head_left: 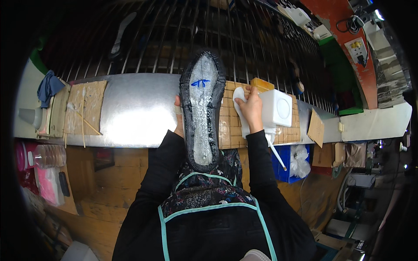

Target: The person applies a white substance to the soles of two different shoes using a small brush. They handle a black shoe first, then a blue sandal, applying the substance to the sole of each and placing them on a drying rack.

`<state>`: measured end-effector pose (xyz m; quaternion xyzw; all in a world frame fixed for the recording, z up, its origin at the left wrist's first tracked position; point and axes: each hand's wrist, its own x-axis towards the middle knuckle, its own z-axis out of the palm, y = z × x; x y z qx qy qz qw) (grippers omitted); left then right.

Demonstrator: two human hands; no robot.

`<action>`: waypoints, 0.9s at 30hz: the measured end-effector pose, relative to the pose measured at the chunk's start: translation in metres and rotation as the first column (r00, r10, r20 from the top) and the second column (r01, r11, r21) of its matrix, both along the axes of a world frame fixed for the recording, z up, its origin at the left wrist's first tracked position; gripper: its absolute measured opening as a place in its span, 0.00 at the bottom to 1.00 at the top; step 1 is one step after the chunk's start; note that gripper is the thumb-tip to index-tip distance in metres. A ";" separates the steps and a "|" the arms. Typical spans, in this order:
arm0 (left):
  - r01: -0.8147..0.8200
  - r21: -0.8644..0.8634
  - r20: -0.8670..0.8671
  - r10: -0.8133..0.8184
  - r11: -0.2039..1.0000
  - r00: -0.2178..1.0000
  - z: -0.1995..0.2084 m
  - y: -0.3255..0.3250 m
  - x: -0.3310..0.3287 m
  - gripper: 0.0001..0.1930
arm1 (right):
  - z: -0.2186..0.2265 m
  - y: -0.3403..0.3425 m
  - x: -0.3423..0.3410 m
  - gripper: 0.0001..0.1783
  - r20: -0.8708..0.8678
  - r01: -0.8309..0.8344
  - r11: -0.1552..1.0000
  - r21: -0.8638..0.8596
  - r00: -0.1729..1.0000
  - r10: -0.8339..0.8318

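A black shoe upper (186, 117) stands bottom up before me, its gathered edge running round a pale, glossy underside with a blue handwritten mark. Along its left side my left hand (179, 119) grips it; most of the fingers are hidden behind it. On the right, my right hand (252, 108) is closed with thumb and fingers on a white, sole-shaped piece (239, 95) over the cardboard mat (228, 126). Beside that hand stands a white square container (277, 108), with a yellow block (262, 84) behind it. A white-handled brush (276, 153) sticks out over the table's front edge.
A metal tabletop (130, 104) spans the view, with a rack of metal rods (152, 43) beyond it. Thin sticks (87, 122) rest on cardboard at the left. A blue bin (283, 167) with plastic bags sits below the front edge at right.
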<state>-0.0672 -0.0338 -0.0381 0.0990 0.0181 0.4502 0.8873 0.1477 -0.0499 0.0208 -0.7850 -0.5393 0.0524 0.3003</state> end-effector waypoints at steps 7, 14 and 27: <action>-0.062 0.005 -0.129 0.062 0.998 0.990 0.006 -0.001 0.000 0.51 | -0.002 0.000 0.003 0.18 -0.062 0.002 0.999 -0.049 0.998 -0.005; -0.041 0.011 -0.127 0.042 0.999 0.991 0.009 -0.001 0.000 0.49 | -0.024 -0.002 0.013 0.09 0.007 -0.084 0.979 0.184 0.996 0.084; 0.055 0.010 -0.069 -0.055 0.998 0.996 -0.002 0.004 -0.003 0.47 | -0.012 -0.021 -0.003 0.06 0.291 -0.219 0.885 0.411 0.951 0.100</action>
